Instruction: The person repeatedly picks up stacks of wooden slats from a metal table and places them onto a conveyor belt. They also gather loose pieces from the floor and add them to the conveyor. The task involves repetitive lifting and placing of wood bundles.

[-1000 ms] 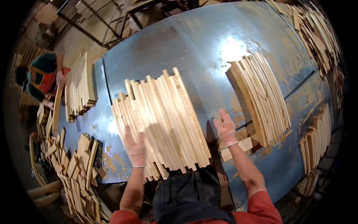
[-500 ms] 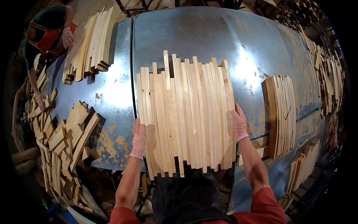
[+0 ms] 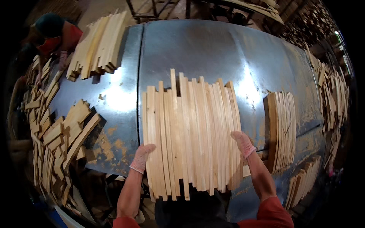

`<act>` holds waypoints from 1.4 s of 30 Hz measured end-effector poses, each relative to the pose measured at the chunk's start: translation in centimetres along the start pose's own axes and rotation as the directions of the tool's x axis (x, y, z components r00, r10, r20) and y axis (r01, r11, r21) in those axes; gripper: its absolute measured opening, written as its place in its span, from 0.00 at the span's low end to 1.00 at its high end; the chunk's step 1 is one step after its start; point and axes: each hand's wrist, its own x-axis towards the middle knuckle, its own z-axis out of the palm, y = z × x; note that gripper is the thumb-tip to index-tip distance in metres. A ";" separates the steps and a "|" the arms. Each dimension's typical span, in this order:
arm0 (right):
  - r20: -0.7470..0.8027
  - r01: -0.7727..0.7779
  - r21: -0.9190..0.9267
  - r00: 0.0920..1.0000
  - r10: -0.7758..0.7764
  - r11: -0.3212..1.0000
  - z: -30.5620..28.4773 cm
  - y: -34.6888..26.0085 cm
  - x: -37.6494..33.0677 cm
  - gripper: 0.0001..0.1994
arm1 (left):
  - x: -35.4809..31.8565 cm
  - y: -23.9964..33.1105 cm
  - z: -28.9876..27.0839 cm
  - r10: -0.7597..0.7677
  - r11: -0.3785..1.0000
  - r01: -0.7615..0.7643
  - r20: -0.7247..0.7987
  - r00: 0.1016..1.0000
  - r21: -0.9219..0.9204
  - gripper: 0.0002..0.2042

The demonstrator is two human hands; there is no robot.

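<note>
A wide row of pale wooden strips (image 3: 194,140) stands side by side between my hands, its near ends jutting past the front edge of the metal table. My left hand (image 3: 142,156), in a light glove, grips the row's left side, thumb over the top. On the right side my right hand (image 3: 242,142), gloved too, presses with its thumb over the top edge. The strips' ends are uneven, with a few gaps at the far and near sides. Fingers under or behind the outer strips are hidden.
The metal table (image 3: 197,45) carries a neat wood stack (image 3: 99,47) at far left and another bundle of strips (image 3: 283,131) at right. Loose wood pieces (image 3: 57,140) pile up on the left, near a co-worker (image 3: 53,34). More strips (image 3: 302,182) lie at lower right.
The row of strips sits lower in view, nearer my body. Both hands have moved with it, thumbs now over its top edges. The co-worker leans further down, hands among the loose pieces.
</note>
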 end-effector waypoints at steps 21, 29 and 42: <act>0.739 0.087 -0.139 0.673 0.045 0.986 21.4 -6.7 -16.6 0.22 | -42.2 -13.2 -3.2 0.621 0.676 -0.715 -0.386 0.682 -0.177 0.40; 0.869 0.264 -0.357 0.445 0.215 0.896 38.6 0.4 -32.4 0.40 | -60.0 -30.2 -12.8 0.635 0.471 -0.877 -0.655 0.411 -0.094 0.37; 0.762 0.212 -0.640 0.051 0.646 0.739 51.0 30.0 -67.5 0.26 | -90.9 -58.5 -24.0 0.371 0.304 -0.927 -0.869 0.327 -0.220 0.27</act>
